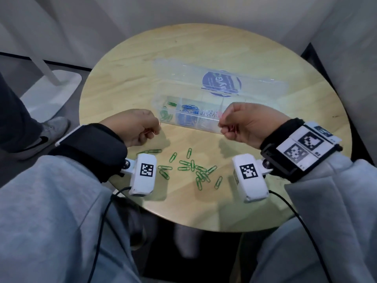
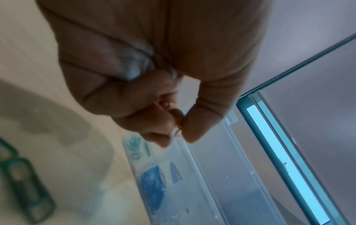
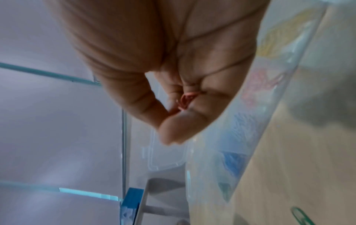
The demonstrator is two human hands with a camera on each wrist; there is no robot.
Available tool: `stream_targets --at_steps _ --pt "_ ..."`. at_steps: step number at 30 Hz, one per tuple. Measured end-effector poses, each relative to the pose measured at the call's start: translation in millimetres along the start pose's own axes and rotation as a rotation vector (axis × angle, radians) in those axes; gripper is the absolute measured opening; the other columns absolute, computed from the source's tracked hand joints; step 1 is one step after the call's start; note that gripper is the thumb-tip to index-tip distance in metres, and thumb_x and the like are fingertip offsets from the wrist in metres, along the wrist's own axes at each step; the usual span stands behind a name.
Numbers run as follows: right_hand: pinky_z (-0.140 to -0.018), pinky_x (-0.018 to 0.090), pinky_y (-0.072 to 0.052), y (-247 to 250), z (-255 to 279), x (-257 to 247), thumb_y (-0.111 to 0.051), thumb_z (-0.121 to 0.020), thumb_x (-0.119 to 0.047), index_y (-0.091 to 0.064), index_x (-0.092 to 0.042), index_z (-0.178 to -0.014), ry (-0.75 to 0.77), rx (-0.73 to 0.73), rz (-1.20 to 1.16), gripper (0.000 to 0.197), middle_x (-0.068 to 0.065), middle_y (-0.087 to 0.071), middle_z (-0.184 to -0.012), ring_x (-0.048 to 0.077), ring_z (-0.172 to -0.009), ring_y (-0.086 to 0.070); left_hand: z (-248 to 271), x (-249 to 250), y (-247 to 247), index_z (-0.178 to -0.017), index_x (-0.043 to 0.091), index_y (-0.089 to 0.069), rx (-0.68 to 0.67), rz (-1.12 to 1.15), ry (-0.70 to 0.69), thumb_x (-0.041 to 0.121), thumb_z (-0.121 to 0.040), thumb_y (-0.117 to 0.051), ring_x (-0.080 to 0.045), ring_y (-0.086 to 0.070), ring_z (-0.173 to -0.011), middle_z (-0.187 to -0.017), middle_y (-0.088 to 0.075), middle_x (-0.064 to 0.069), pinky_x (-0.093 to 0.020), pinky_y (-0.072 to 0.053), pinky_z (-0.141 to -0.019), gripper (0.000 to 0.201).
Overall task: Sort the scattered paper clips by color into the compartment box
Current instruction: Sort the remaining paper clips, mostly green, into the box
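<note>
A clear compartment box [image 1: 210,127] with its lid open lies across the middle of the round wooden table [image 1: 265,58]. Its compartments hold green clips [image 1: 166,116], blue clips [image 1: 188,114] and white clips [image 1: 208,115]. Several green paper clips [image 1: 191,167] lie scattered near the table's front edge. My left hand [image 1: 138,127] hovers just left of the box, fingers curled, pinching red clips [image 2: 176,130]. My right hand [image 1: 242,124] is over the box's front wall, curled round a small bunch of red clips [image 3: 185,101].
The box lid [image 1: 224,82] with a blue round sticker lies flat behind the compartments. A white stand base [image 1: 51,92] and another person's shoe [image 1: 40,135] are on the floor to the left. White walls close in behind the table.
</note>
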State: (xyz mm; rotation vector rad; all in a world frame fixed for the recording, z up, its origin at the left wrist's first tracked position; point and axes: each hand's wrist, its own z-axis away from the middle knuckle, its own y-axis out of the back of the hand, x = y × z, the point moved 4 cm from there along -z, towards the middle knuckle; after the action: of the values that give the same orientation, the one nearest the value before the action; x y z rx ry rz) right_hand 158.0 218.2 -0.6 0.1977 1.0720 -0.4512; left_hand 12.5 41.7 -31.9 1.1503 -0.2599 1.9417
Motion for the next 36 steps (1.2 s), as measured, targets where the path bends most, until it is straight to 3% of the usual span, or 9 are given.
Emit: stream_targets --at_steps 6,9,14,20,23,26,31,33,36 --pt "-0.043 0.014 -0.048 32 5 -11 -0.041 -0.09 0.011 -0.058 -0.007 -0.088 0.085 0.218 -0.269 0.025 0.009 -0.047 -0.069 0.012 -0.049 -0.049 5 12 -10 -0.068 0.015 -0.048 -0.006 0.225 -0.056 -0.002 -0.089 -0.048 -0.003 -0.042 -0.038 -0.056 -0.049 0.001 -0.01 -0.029 -0.035 0.027" --pt "-0.047 0.016 -0.052 37 7 -8 -0.034 -0.091 0.011 -0.057 0.0 -0.086 0.079 0.235 -0.38 0.026 0.009 -0.043 -0.07 0.015 -0.058 -0.045 5 11 -17 -0.086 0.013 -0.061 -0.029 0.318 0.0 0.002 -0.089 -0.045 -0.002 -0.042 -0.04 -0.065 -0.046 0.002 -0.009 -0.033 -0.036 0.02" --pt "-0.064 0.027 -0.057 45 2 -13 -0.037 -0.091 0.002 -0.054 0.006 -0.088 0.05 0.306 -0.506 0.017 0.014 -0.048 -0.081 0.022 -0.072 -0.053 5 9 -24 -0.084 0.006 -0.063 -0.076 0.453 0.065 0.002 -0.086 -0.039 -0.003 -0.042 -0.04 -0.063 -0.044 0.001 -0.009 -0.034 -0.034 0.025" --pt "-0.071 0.029 -0.043 38 -14 -12 -0.04 -0.09 -0.011 -0.047 0.009 -0.111 -0.028 0.268 -0.53 0.031 0.017 -0.042 -0.106 0.027 -0.09 -0.042 2 15 -30 -0.09 0.002 -0.064 -0.087 0.555 0.051 0.0 -0.085 -0.034 -0.007 -0.056 -0.049 -0.072 -0.054 -0.004 -0.01 -0.044 -0.04 0.03" --pt "-0.098 0.034 -0.039 36 -18 -11 -0.037 -0.092 -0.018 -0.032 0.008 -0.139 -0.034 0.205 -0.515 0.055 0.021 -0.042 -0.126 0.027 -0.113 -0.047 4 24 -39 -0.097 0.0 -0.063 -0.112 0.608 0.028 -0.008 -0.083 -0.028 -0.014 -0.062 -0.075 -0.096 -0.058 -0.013 -0.012 -0.054 -0.051 0.038" --pt "-0.117 0.039 -0.018 31 -14 -13 -0.035 -0.093 -0.019 -0.025 0.007 -0.143 -0.038 0.182 -0.459 0.057 0.024 -0.023 -0.15 0.031 -0.145 -0.015 5 38 -53 -0.098 -0.002 -0.059 -0.129 0.643 -0.018 -0.02 -0.078 -0.015 -0.021 -0.06 -0.091 -0.108 -0.055 -0.019 -0.017 -0.058 -0.063 0.051" --pt "-0.091 0.03 -0.045 41 -4 -20 -0.036 -0.092 -0.005 -0.059 0.002 -0.108 -0.025 0.27 -0.201 0.028 0.013 -0.056 -0.1 0.026 -0.103 -0.056 -2 62 -81 -0.094 0.003 -0.06 -0.158 0.501 -0.069 -0.027 -0.076 -0.013 -0.023 -0.063 -0.088 -0.097 -0.057 -0.016 -0.02 -0.058 -0.065 0.058" --pt "-0.068 0.024 -0.047 45 0 -22 -0.032 -0.092 0.001 -0.056 -0.006 -0.088 -0.095 0.277 0.025 0.026 0.007 -0.054 -0.079 0.018 -0.072 -0.054 -8 68 -93 -0.096 0.002 -0.058 -0.148 0.451 -0.061 -0.026 -0.079 -0.016 -0.024 -0.063 -0.088 -0.095 -0.057 -0.016 -0.02 -0.058 -0.063 0.054" --pt "-0.052 0.024 -0.04 53 13 -19 -0.031 -0.093 0.004 -0.052 -0.008 -0.075 -0.136 0.208 0.371 0.03 0.007 -0.048 -0.069 0.017 -0.057 -0.046 -16 78 -110 -0.106 0.002 -0.054 -0.12 0.408 -0.063 -0.025 -0.084 -0.02 -0.024 -0.061 -0.094 -0.1 -0.055 -0.016 -0.019 -0.057 -0.062 0.049"
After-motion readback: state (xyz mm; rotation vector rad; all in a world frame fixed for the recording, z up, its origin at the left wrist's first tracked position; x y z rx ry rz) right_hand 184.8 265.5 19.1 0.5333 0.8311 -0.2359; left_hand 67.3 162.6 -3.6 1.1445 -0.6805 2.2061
